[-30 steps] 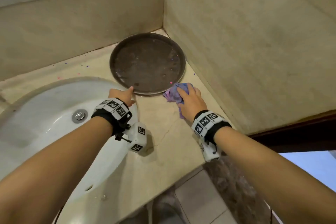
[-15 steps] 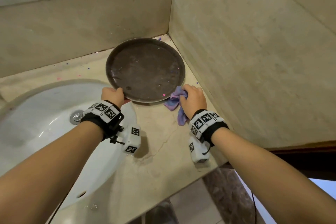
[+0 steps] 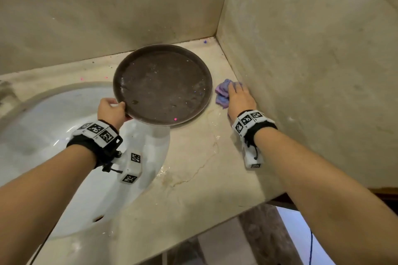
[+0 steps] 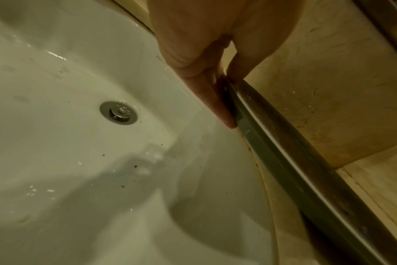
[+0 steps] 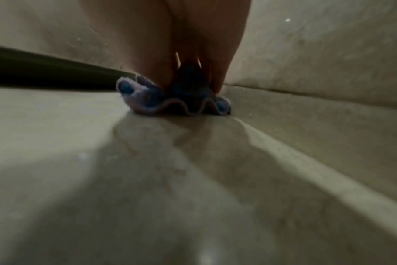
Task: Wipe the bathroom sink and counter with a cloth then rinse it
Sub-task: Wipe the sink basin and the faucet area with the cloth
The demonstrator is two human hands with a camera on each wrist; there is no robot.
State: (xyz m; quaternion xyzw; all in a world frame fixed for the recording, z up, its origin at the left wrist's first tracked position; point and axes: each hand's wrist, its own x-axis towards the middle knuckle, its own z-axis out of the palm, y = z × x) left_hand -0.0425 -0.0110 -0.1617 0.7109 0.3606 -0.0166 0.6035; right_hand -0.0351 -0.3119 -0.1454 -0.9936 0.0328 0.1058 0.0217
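A bunched purple cloth lies on the beige stone counter, between a round dark tray and the right wall. My right hand presses down on it with fairly straight fingers; in the right wrist view the cloth bulges out from under the palm. My left hand pinches the tray's near-left rim, thumb on top and fingers beneath, as the left wrist view shows on the rim. That edge of the tray hangs over the white sink.
The sink's metal drain sits in the wet basin. A wet streak marks the counter in front of the cloth. Beige walls close the back and the right. Small coloured specks dot the tray and the back of the counter.
The left hand took hold of the tray's rim and drew the tray left, over the sink's edge. The right hand slid the cloth farther back along the right wall, into the freed strip.
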